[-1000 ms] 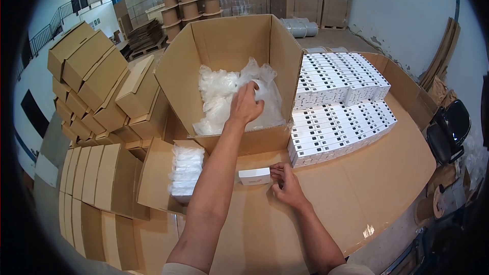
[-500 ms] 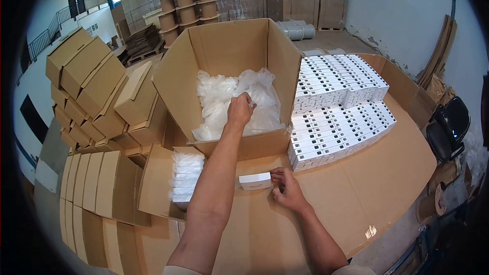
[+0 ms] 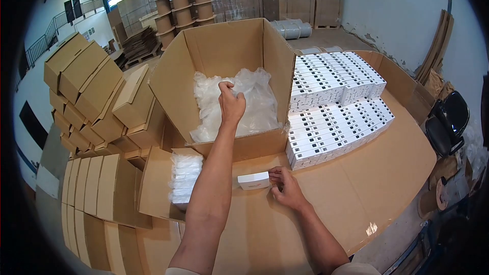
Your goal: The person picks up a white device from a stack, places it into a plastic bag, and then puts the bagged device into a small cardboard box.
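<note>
My left hand (image 3: 232, 104) is reaching into a large open carton (image 3: 175, 79) filled with a heap of clear plastic bags (image 3: 257, 97). Its fingers are curled closed, with a bit of clear plastic bag showing at them. On the cardboard-covered table (image 3: 351, 198), my right hand (image 3: 287, 189) grips the right end of a small white box (image 3: 253, 180). Left of my forearm, white boxes wrapped in clear plastic (image 3: 185, 178) stand in a row inside a smaller open brown carton (image 3: 157, 188).
Stacked white boxes with dark square marks (image 3: 338, 117) stand right of the large carton. Brown cartons (image 3: 97, 97) are piled at the left, with more rows (image 3: 97, 183) nearer me. A black chair (image 3: 448, 122) is beyond the table's right edge.
My left hand has moved slightly left and up over the plastic bags. My right hand and the small white box have stayed put, while the view has shifted slightly.
</note>
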Tool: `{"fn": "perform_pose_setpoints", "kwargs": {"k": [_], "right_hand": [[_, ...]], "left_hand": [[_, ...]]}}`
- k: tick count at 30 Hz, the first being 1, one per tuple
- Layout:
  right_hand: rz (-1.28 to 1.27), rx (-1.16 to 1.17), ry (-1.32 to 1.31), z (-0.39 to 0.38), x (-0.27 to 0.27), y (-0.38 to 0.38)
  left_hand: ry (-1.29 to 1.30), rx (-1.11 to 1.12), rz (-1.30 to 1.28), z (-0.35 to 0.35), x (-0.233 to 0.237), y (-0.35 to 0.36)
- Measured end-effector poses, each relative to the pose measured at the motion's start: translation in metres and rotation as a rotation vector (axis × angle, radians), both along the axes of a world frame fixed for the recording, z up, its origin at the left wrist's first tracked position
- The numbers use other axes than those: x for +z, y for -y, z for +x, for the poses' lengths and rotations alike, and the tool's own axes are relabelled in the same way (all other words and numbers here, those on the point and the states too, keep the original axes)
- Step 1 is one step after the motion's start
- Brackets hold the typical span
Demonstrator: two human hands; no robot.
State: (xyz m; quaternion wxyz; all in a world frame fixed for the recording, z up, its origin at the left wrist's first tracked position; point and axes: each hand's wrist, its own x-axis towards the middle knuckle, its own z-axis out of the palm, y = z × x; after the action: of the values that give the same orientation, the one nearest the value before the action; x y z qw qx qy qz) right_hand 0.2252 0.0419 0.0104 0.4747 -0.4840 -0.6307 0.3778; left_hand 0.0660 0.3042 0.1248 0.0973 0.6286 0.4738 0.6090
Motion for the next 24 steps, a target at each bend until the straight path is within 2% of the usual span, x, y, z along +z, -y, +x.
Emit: {"fn": "perform_pose_setpoints", "kwargs": {"k": [5,11,14,17,20,23,24], "right_hand": [[-0.015,0.001,-0.003,0.0,0.002,0.001],[-0.019,0.001,0.025,0.001,0.006,0.002],[-0.009,0.002,0.023,0.0,0.008,0.002],[-0.035,-0.004,0.023,0.0,0.009,0.003],[-0.017,-0.012,0.019,0.0,0.003,0.002],[0.003,-0.008,0.014,0.001,-0.002,0.0],[-0.003,-0.008,0.005,0.001,-0.003,0.0]], "left_hand": [[-0.113,0.016,-0.168,-0.003,0.015,0.012],[-0.148,0.134,0.291,-0.002,0.002,-0.003],[-0.075,0.114,0.144,-0.005,0.001,-0.007],[0.113,-0.026,-0.297,0.002,0.04,0.033],[0.186,-0.085,-0.394,-0.008,0.026,0.007],[0.239,0.065,-0.068,-0.001,-0.008,-0.029],[0.416,-0.148,-0.118,-0.002,-0.004,-0.024]]}}
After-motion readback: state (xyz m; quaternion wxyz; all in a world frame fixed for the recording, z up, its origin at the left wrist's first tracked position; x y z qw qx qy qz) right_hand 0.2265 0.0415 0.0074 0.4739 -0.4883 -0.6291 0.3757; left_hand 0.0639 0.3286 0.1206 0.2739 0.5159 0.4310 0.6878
